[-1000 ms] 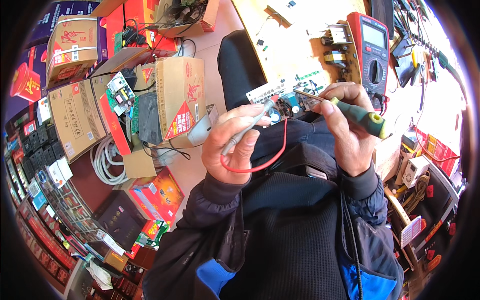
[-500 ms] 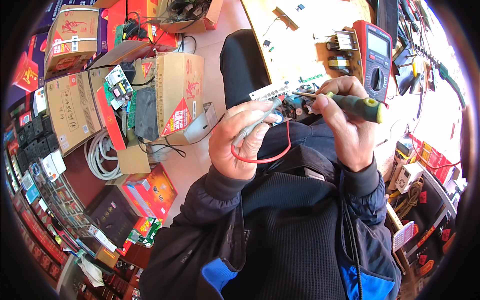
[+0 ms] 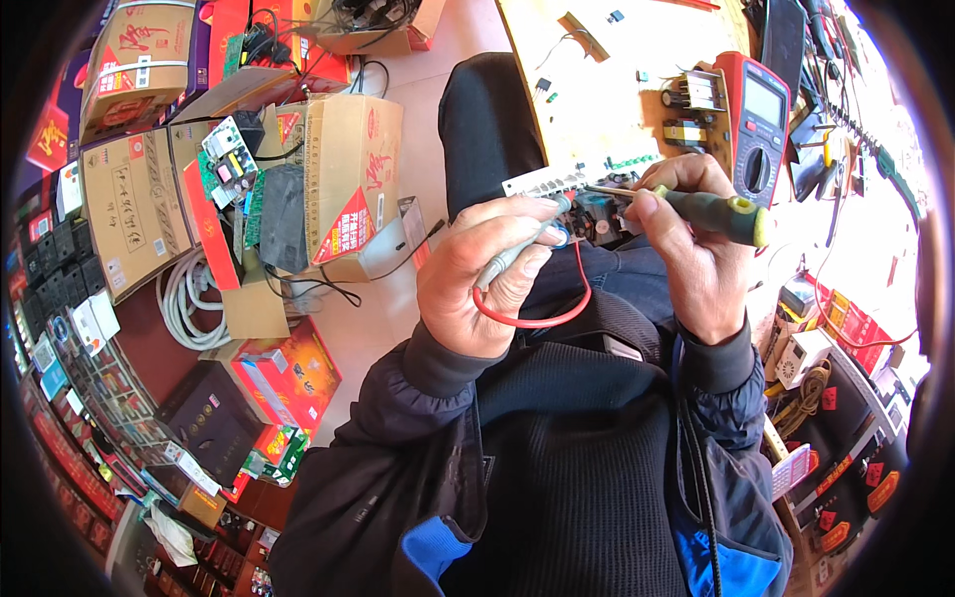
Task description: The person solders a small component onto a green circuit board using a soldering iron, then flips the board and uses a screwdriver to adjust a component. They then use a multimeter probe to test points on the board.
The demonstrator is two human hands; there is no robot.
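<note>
My left hand [image 3: 476, 279] is closed round a grey test probe [image 3: 504, 263], whose red wire loops below the fingers. The fingertips also sit at the edge of a circuit board [image 3: 602, 221] with a pale metal strip [image 3: 537, 183] along one side. Whether they grip the board too is hidden. My right hand [image 3: 701, 264] is closed on a screwdriver [image 3: 718, 215] with a dark green and yellow handle. Its thin shaft points left over the board's components, close to the probe end. Whether either tip touches the board is too small to tell.
A wooden table [image 3: 587, 109] lies ahead, with loose components and a heat-sink board [image 3: 693, 92]. A red multimeter [image 3: 761, 129] stands at its right. Cardboard boxes [image 3: 353, 179], a coiled white hose [image 3: 189, 313] and cables fill the left side. My knee [image 3: 487, 119] is beside the table.
The table and multimeter have shifted slightly right and down in the view, while the boxes have shifted left. Both hands keep their grips, and the board has moved slightly right with the probe.
</note>
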